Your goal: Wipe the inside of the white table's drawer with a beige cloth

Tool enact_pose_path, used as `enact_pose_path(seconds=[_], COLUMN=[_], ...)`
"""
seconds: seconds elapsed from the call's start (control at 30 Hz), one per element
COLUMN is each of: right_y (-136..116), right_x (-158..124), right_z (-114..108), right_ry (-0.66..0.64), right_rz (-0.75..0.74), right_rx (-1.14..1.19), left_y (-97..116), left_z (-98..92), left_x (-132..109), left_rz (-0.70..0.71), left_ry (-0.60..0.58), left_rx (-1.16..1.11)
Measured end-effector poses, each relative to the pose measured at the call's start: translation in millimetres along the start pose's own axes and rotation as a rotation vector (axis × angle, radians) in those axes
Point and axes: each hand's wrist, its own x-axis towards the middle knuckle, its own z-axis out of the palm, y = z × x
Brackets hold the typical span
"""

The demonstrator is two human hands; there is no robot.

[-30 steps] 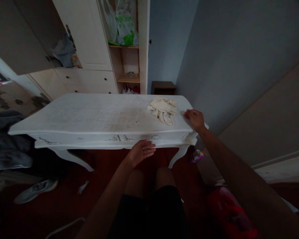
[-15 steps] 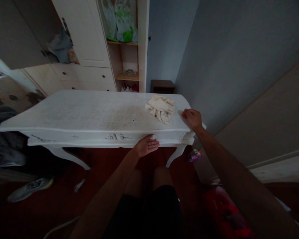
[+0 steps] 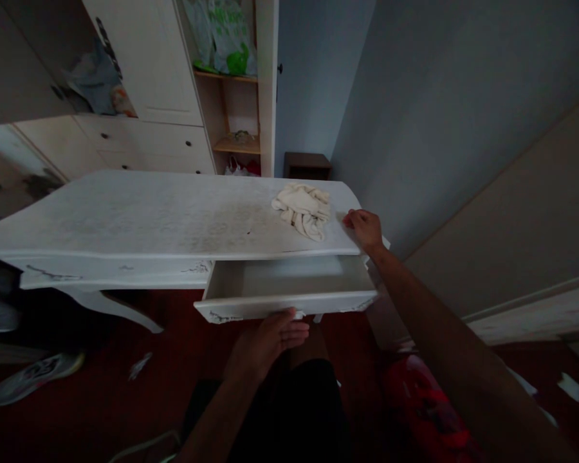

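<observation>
A white table (image 3: 139,206) with carved trim stands in front of me, its top smudged grey. Its right-hand drawer (image 3: 280,302) is pulled out, and the part of the inside that shows is bare. My left hand (image 3: 275,337) has its thumb and fingers around the small white drawer knob (image 3: 298,315) at the drawer's front. On the right end of the tabletop rests my right hand (image 3: 364,228), fingers curled in, with no object visible in it. A crumpled cream cloth (image 3: 303,209) lies just left of that hand.
A white wardrobe (image 3: 166,71) with open shelves and plastic bags (image 3: 226,38) stands behind the table. Near the wall is a small brown cabinet (image 3: 307,164). On the red floor are a shoe (image 3: 33,376) at left and a red bag (image 3: 424,399) at right.
My left hand has pulled the drawer out toward me by its knob; it was closed before. My right hand stays on the tabletop. The view has shifted slightly to the right.
</observation>
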Motion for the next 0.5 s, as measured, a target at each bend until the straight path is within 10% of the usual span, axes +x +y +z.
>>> enact_pose_path(seconds=[0.5], right_y=[-7], right_x=[-4], right_z=[-1], right_ry=[-0.007], right_rz=[-0.019], right_rx=[-0.049], left_y=[-94], left_z=[-4.0], left_x=[-65], left_rz=[-0.102], left_ry=[0.136], left_rx=[-0.050])
